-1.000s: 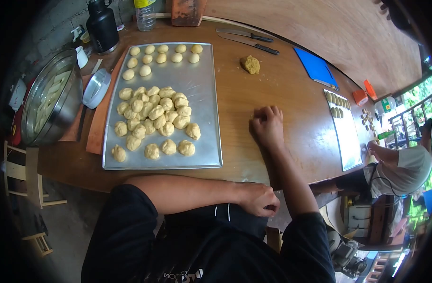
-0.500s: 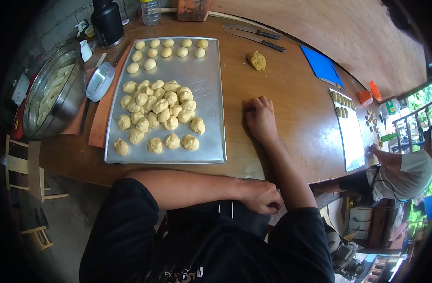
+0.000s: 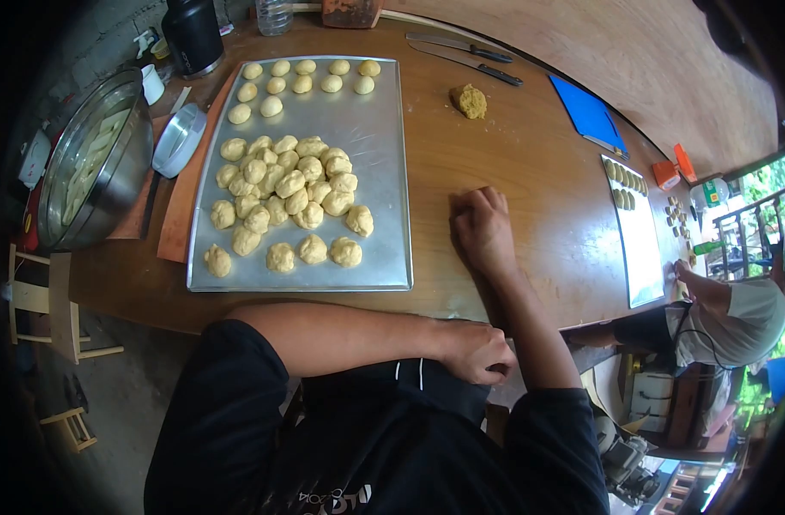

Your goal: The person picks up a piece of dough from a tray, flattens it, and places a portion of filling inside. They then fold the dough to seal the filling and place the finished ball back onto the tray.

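Note:
My right hand is on the wooden table with its fingers curled under. Whatever lies beneath the palm is hidden. My left forearm crosses in front of my body, and my left hand rests by the near table edge, fingers curled in with nothing visible in them. To the left, a metal tray bears a heap of rough dough lumps. Smoother round dough balls sit in rows along its far end. A crumbly yellow-brown lump lies on the table beyond my right hand.
Two knives and a blue board lie at the back. On the left stand a steel bowl, a plastic container and a black bottle. At right, a person works beside another tray.
My right hand has shifted slightly toward me and to the right, still curled. My left hand has hardly moved. The view has tilted a little.

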Motion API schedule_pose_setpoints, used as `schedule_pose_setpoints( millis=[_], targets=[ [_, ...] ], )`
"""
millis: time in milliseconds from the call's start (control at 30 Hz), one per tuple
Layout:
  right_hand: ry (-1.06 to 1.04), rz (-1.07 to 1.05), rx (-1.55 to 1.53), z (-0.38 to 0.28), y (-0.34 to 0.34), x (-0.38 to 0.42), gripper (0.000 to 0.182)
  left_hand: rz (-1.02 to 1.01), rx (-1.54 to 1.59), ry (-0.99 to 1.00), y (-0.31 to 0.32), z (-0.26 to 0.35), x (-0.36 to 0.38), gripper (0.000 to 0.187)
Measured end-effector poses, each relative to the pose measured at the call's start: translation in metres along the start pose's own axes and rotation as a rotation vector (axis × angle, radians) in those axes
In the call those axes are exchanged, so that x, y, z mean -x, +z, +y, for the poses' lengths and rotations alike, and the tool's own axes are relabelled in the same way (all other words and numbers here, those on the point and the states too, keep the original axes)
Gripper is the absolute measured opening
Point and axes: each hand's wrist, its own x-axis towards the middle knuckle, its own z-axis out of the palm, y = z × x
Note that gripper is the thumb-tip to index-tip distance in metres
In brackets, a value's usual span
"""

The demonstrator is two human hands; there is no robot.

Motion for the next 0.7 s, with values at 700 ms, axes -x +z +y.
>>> schedule_pose_setpoints(
  millis=[700],
  targets=[
    [0.389,-0.121,-0.663,0.023,-0.01,-0.022,0.018,0.001,-0.003,-0.034,0.0,0.0,0.001,0.021]
  ],
)
